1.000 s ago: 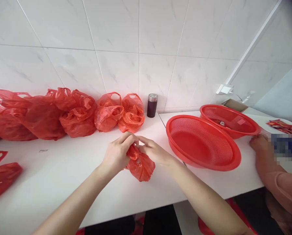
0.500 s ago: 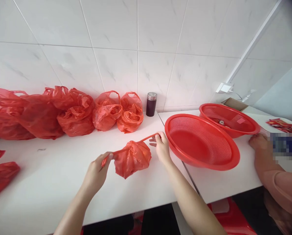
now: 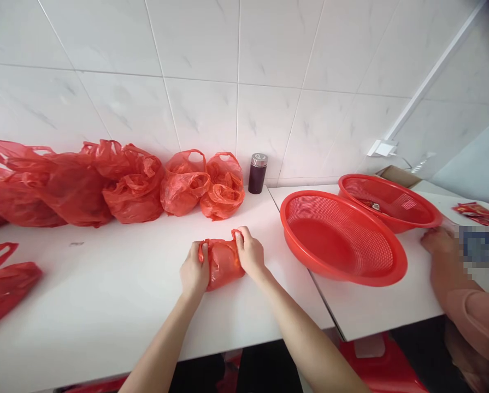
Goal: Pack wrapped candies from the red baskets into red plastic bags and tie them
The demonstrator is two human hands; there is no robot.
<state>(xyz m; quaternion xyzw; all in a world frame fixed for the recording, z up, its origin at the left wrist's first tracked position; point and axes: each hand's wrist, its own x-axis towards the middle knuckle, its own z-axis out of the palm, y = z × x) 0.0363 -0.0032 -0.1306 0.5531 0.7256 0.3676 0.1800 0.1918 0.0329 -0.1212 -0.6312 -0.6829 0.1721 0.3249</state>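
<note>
Both hands are closed around one small red bag (image 3: 223,263), which rests on the white counter (image 3: 105,305) in front of the flask (image 3: 257,173). The left hand (image 3: 194,271) clasps the side of the bag farther from the flask; the right hand (image 3: 250,254) clasps the nearer side. The fingers of each hand are curled over the plastic, gripping it, with the thumbs on top. The bag is squeezed into a compact bundle between the palms, and the two-sided hold appears to keep its loose plastic gathered and its contents from spilling.

To the left of the flask, a row of filled red bags (image 3: 203,183) stands against the tiled wall (image 3: 203,65). They sit shoulder to shoulder, handles up, which keeps the front of the counter free as working space. Far to the left of the flask, at the counter's front, a flattened red bag (image 3: 4,278) lies apart.

To the right of the flask, a large red basket (image 3: 342,237) lies tilted, its far rim propped on a second red basket (image 3: 389,201). The second basket holds a few small items, too small to identify.

Farther right of the flask, another person's hand (image 3: 439,240) rests on the counter just beside the second basket. Red packets (image 3: 476,213) lie beyond it.
</note>
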